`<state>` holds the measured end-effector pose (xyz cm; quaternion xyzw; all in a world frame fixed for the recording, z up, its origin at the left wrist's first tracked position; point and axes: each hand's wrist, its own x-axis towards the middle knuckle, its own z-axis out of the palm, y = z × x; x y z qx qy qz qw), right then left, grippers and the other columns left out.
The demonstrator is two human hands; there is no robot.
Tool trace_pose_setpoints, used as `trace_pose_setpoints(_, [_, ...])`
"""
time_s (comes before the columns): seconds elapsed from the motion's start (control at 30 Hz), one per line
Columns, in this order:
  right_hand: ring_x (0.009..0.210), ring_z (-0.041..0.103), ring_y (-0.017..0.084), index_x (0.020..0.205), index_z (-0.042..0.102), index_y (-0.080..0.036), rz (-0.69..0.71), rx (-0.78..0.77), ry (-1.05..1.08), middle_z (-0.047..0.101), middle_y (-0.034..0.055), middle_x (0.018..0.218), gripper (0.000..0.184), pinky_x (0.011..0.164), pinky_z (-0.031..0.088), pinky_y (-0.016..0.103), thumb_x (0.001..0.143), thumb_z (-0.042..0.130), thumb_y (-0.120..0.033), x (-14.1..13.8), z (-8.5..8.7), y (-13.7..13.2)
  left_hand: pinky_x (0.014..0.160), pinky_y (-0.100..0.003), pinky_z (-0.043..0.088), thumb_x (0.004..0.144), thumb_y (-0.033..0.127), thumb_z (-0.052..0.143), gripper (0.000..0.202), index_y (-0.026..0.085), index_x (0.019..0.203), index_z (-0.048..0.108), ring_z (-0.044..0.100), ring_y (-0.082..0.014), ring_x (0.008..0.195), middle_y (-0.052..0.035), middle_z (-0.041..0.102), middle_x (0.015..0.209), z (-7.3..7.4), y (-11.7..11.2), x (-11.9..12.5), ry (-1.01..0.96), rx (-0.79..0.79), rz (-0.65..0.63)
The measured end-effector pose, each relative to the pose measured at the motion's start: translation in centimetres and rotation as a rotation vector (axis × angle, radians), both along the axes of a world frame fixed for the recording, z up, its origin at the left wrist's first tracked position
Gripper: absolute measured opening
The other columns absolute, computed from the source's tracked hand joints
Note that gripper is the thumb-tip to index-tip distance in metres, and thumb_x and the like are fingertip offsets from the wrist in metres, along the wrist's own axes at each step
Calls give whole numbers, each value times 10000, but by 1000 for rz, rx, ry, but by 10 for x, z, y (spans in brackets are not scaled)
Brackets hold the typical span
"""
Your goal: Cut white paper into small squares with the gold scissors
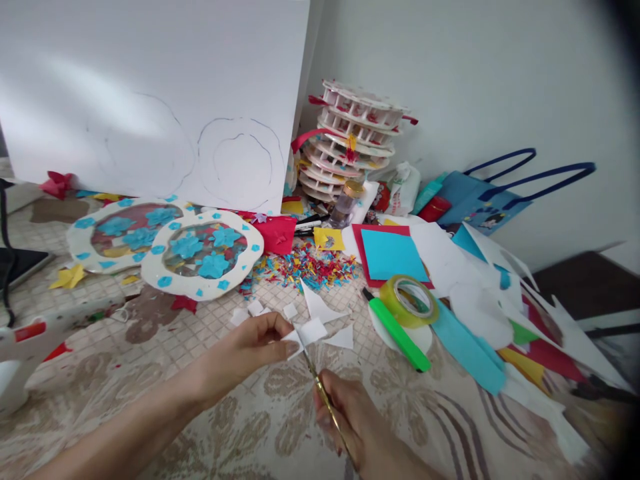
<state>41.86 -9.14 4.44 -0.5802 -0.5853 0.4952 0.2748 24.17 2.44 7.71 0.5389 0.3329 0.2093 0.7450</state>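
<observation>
My left hand [250, 350] pinches a small white paper piece [310, 331] between thumb and fingers, low in the middle of the view. My right hand [357, 417] is closed round gold-coloured scissors [325, 397], whose blades meet the paper's lower edge. Small white paper offcuts [257, 308] lie on the patterned cloth just beyond the hands, with a larger pointed white scrap [320, 307] beside them.
Two white wreath-shaped plates with blue paper flowers [203, 253] lie at left. A green marker [397, 330], tape roll [409, 300], coloured paper sheets [390, 253], confetti [310, 263], a stack of white discs [353, 140], a blue bag [483, 200] and a glue gun [30, 347] surround the hands. A white board [150, 93] leans behind.
</observation>
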Motion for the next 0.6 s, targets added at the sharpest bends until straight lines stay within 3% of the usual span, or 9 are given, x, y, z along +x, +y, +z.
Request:
trace_pose_setpoints(0.1, [440, 322, 74, 663, 373, -205, -4, -5, 2, 365, -55, 520, 435, 410, 247, 195, 852, 363, -598, 0, -2, -3, 764, -285, 408, 761, 278, 665, 161, 183, 735, 538, 564, -171, 861, -11, 629, 862, -6, -3, 2, -120, -72, -7])
trace_pose_setpoints(0.23, [404, 354, 65, 686, 415, -200, -27, -83, 2, 392, -58, 522, 335, 379, 278, 172, 851, 439, -491, -3, -6, -7, 810, -334, 423, 763, 286, 678, 188, 183, 775, 521, 606, -186, 861, -47, 683, 884, -12, -8, 6, -211, -222, -19])
trace_pose_setpoints(0.37, [369, 319, 59, 669, 409, -201, -92, -225, 55, 358, -77, 495, 285, 347, 286, 161, 823, 486, -428, -5, -9, -9, 772, -320, 442, 754, 272, 698, 196, 170, 766, 531, 614, -171, 814, -60, 695, 893, -15, -9, 8, -203, -187, -21])
trace_pose_setpoints(0.43, [404, 344, 67, 674, 423, -196, -76, -201, 54, 375, -71, 508, 240, 386, 303, 170, 829, 484, -369, -3, -8, -10, 798, -327, 450, 758, 268, 698, 186, 171, 764, 539, 626, -172, 830, -42, 694, 874, -16, -6, 7, -189, -192, 23])
trace_pose_setpoints(0.6, [611, 505, 140, 700, 539, -177, -8, -41, -423, 566, -2, 660, 70, 567, 382, 240, 736, 598, -181, 19, 4, -19, 866, -332, 461, 735, 277, 728, 201, 177, 748, 555, 653, -178, 882, 0, 694, 833, -18, 6, 3, -194, -221, 214])
